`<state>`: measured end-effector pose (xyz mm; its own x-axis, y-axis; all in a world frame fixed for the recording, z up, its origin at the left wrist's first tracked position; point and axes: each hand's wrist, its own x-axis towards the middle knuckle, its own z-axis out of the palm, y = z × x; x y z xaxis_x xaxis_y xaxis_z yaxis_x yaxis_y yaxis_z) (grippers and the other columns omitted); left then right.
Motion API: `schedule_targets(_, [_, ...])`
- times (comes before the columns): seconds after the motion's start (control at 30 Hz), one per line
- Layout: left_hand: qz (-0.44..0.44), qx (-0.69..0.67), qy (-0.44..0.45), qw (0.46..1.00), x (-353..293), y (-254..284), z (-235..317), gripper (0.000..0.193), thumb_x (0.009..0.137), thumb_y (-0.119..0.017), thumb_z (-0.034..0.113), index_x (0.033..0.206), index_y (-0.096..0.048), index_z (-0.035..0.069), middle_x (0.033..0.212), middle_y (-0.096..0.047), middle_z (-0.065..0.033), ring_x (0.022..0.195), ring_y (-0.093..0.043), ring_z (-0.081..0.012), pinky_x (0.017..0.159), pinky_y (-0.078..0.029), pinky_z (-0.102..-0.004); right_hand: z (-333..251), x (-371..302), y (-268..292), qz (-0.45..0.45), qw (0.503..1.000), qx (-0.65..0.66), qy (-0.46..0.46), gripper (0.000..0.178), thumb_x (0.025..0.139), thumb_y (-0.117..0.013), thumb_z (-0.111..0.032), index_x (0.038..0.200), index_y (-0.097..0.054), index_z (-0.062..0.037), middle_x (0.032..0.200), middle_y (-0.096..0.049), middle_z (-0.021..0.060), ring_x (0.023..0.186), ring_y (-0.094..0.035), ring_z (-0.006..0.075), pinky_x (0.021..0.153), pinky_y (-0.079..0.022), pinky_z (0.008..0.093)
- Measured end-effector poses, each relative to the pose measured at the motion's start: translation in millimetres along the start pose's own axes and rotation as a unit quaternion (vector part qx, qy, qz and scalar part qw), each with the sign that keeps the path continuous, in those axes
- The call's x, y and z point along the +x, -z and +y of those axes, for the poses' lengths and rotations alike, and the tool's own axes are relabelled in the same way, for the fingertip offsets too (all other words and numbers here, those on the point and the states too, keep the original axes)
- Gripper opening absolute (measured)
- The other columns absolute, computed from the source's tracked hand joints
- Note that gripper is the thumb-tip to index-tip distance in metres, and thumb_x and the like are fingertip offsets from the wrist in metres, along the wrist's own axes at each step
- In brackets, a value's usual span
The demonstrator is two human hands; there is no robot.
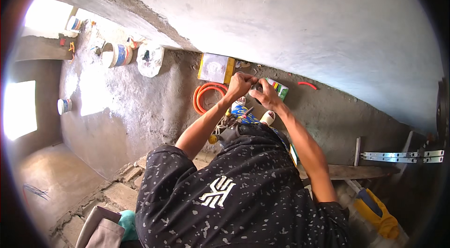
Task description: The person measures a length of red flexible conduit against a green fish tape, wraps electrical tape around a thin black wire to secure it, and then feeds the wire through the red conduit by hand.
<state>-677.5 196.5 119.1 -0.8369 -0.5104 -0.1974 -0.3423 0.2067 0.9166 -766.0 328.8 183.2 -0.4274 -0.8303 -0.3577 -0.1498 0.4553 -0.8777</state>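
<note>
My left hand (241, 85) and my right hand (266, 96) are close together in front of me, above the floor near the wall. Both have their fingers closed in a pinch. Something small and dark seems to sit between them, too hidden to name. Below and left of my left hand lies a coil of orange tubing (198, 99). Past that hand is a flat box with yellow sides (215, 67). A green and white box (278, 88) shows just beyond my right hand. Tools hang from a belt (228, 134) at my waist.
The pale wall (300, 23) rises close ahead. A short orange-red tube piece (307, 85) lies right. Left stand a white bucket (116, 55), a plastic bag (150, 60) and a smaller bucket (64, 106). Metal rails (398, 157) and a yellow bag (382, 215) are at right.
</note>
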Motion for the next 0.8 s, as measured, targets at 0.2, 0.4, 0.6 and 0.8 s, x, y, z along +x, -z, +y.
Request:
schedule_targets(0.2, [-0.011, -0.218, 0.162, 0.962, 13, 18, -40, 0.031, 0.095, -0.054, 0.027, 0.104, -0.067, 0.000, 0.077, -0.058, 0.0000, 0.065, -0.046, -0.0080, 0.060, -0.038, -0.0251, -145, -66, 53, -0.386, 0.856, 0.166, 0.302, 0.037, 0.074, -0.065, -0.026, 0.103, -0.053, -0.0065, 0.095, -0.054, 0.0034, 0.088, -0.053, 0.0142, 0.076, -0.042, 0.0269])
schedule_targets(0.4, [-0.326, -0.707, 0.096, 0.621, 10, 28, 49, 0.017, 0.095, -0.053, 0.028, 0.091, -0.056, 0.012, 0.085, -0.050, -0.0008, 0.076, -0.044, -0.0147, 0.075, -0.038, -0.0310, -43, -60, 101, -0.065, 0.979, 0.185, 0.061, 0.036, 0.073, -0.065, -0.017, 0.104, -0.051, -0.0047, 0.088, -0.046, 0.0005, 0.081, -0.049, 0.0100, 0.072, -0.041, 0.0234])
schedule_targets(0.6, [-0.341, -0.662, -0.009, 0.667, 17, 42, 82, 0.023, 0.095, -0.053, 0.030, 0.097, -0.062, 0.009, 0.134, -0.047, -0.0174, 0.125, -0.044, -0.0280, 0.103, -0.037, -0.0418, -7, -57, 82, 0.060, 0.991, -0.059, 0.108, 0.052, 0.074, -0.070, -0.021, 0.119, -0.054, -0.0021, 0.095, -0.046, 0.0072, 0.097, -0.049, 0.0200, 0.091, -0.040, 0.0320])
schedule_targets(0.8, [-0.286, -0.631, -0.022, 0.721, 32, 60, 120, 0.026, 0.097, -0.050, 0.029, 0.096, -0.062, 0.006, 0.142, -0.038, -0.0224, 0.134, -0.035, -0.0332, 0.111, -0.030, -0.0445, -34, -47, 79, 0.035, 0.997, 0.017, 0.062, 0.043, 0.085, -0.066, -0.026, 0.121, -0.059, -0.0049, 0.101, -0.051, 0.0090, 0.107, -0.047, 0.0212, 0.095, -0.037, 0.0338])
